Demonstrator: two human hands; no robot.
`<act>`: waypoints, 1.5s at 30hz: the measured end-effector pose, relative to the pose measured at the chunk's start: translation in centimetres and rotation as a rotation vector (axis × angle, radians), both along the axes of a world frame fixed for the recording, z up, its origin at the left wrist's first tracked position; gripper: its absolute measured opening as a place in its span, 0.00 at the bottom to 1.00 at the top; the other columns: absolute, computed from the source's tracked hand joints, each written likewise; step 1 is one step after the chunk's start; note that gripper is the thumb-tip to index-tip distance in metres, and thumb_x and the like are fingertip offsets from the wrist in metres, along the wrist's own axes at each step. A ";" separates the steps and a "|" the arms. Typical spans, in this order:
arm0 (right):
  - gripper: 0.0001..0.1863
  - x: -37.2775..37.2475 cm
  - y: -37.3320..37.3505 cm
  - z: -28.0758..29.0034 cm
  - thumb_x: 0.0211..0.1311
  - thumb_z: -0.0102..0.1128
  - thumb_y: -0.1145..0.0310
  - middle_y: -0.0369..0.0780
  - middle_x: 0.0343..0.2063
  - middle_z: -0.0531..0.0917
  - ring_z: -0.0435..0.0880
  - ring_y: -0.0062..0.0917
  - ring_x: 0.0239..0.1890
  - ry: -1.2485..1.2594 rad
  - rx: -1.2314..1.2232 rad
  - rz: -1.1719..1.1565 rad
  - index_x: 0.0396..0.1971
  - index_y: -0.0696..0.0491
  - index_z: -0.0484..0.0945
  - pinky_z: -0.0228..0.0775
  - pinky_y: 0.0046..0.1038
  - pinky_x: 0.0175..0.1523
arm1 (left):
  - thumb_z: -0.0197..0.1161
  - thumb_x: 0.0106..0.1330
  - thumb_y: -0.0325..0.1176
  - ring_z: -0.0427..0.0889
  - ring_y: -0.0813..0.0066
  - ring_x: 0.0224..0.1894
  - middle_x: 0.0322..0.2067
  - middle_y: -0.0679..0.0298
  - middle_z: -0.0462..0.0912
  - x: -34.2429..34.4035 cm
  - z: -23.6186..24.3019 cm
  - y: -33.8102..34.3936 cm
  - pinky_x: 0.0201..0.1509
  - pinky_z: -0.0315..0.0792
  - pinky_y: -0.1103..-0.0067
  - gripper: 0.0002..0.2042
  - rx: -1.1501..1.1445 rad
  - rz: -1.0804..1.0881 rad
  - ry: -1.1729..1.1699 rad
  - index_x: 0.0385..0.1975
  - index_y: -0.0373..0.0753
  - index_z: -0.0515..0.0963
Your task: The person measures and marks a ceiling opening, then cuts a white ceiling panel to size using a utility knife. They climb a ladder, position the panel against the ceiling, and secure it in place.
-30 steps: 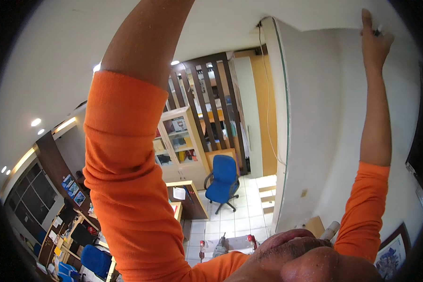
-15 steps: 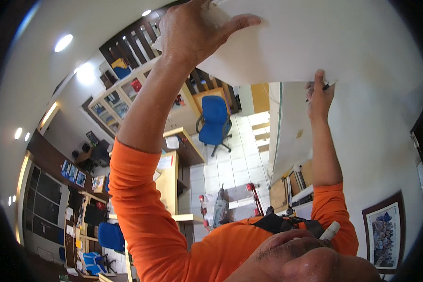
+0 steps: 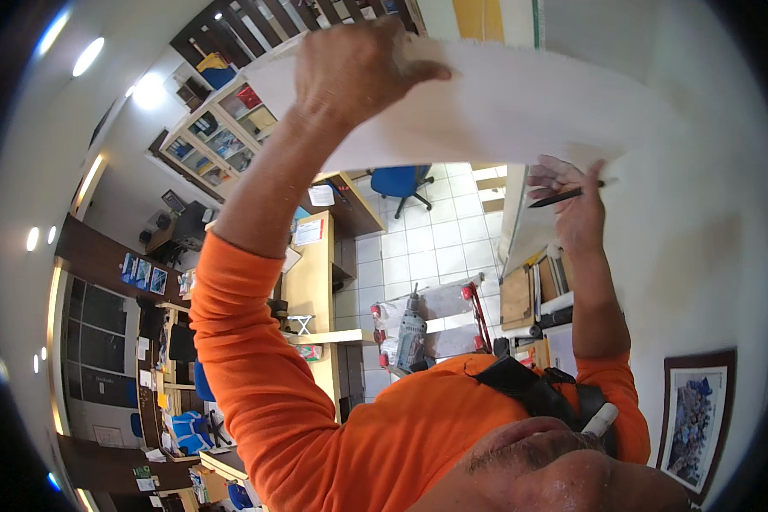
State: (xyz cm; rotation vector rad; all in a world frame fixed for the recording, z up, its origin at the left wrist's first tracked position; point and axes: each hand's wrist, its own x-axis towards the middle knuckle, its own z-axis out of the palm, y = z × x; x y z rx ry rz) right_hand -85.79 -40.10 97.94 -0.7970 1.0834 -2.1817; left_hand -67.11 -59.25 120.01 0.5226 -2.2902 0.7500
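My left hand grips the left part of a large white panel raised overhead, fingers over its far edge and thumb against its face. The panel's far edge looks rough. My right hand is just below the panel's near edge at the right, holding a dark pen or pencil across the palm with its fingers partly curled. Whether that hand touches the panel I cannot tell.
A grey power drill lies on a platform with red fittings below me. Around are a wooden desk, a blue chair, a glass-door cabinet, boards against the wall and a framed picture.
The panel has tilted and shifted down in view, uncovering more slats above it and hiding most of the blue chair. My right hand is lower in view, showing more of the pen.
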 end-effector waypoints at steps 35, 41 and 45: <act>0.12 3.6 -4.3 3.7 0.62 0.69 0.79 0.48 0.43 0.87 0.88 0.35 0.46 0.972 -0.365 -0.573 0.46 0.61 0.81 0.81 0.31 0.50 | 0.74 0.48 0.70 0.86 0.61 0.24 0.20 0.58 0.84 1.8 -2.6 3.1 0.33 0.77 0.68 0.34 0.373 0.031 -0.212 0.31 0.38 0.85; 0.12 2.4 -3.1 3.0 0.62 0.68 0.81 0.48 0.42 0.87 0.88 0.34 0.45 0.954 -0.317 -0.652 0.45 0.61 0.82 0.80 0.29 0.50 | 0.70 0.51 0.71 0.88 0.61 0.28 0.24 0.58 0.87 2.8 -2.0 3.3 0.36 0.80 0.69 0.36 0.420 0.117 -0.261 0.37 0.38 0.85; 0.11 1.2 -2.3 2.0 0.62 0.68 0.81 0.47 0.42 0.87 0.88 0.32 0.44 0.888 -0.261 -0.692 0.44 0.60 0.82 0.79 0.28 0.50 | 0.70 0.51 0.72 0.88 0.62 0.28 0.23 0.58 0.86 3.8 -2.4 2.5 0.36 0.80 0.69 0.36 0.408 0.138 -0.256 0.37 0.38 0.85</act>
